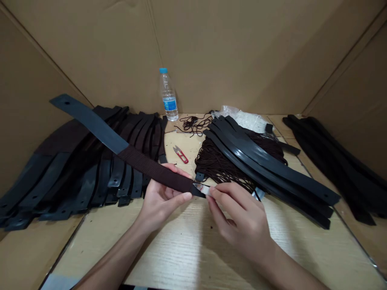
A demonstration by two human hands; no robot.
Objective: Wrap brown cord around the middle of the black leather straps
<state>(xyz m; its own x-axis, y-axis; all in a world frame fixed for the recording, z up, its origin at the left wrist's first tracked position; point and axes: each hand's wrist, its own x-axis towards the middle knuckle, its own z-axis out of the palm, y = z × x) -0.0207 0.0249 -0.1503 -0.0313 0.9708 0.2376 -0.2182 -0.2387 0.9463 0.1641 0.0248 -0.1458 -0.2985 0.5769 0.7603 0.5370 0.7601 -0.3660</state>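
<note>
My left hand [165,201] is closed around the near end of a curved dark strip [90,123], its thumb lying along the lower edge. Tightly wound dark brown cord [151,169] covers the near half of this strip. The far half is bare, with a hole by its tip, and points up to the left. Between thumb and fingers, my right hand [242,213] pinches a small white glue tube [206,190] with a pointed nozzle. That nozzle is at the edge of the cord wrapping; whether it touches cannot be made out. Red thread snips [180,154] lie beyond my hands.
Several cord-wrapped strips [115,177] are piled at the left. On the right, bare black strips [266,165] rest across a bundle of brown cord [211,157]. More dark strips [329,165] lie far right. A water bottle [169,96] stands by the cardboard back wall [193,48].
</note>
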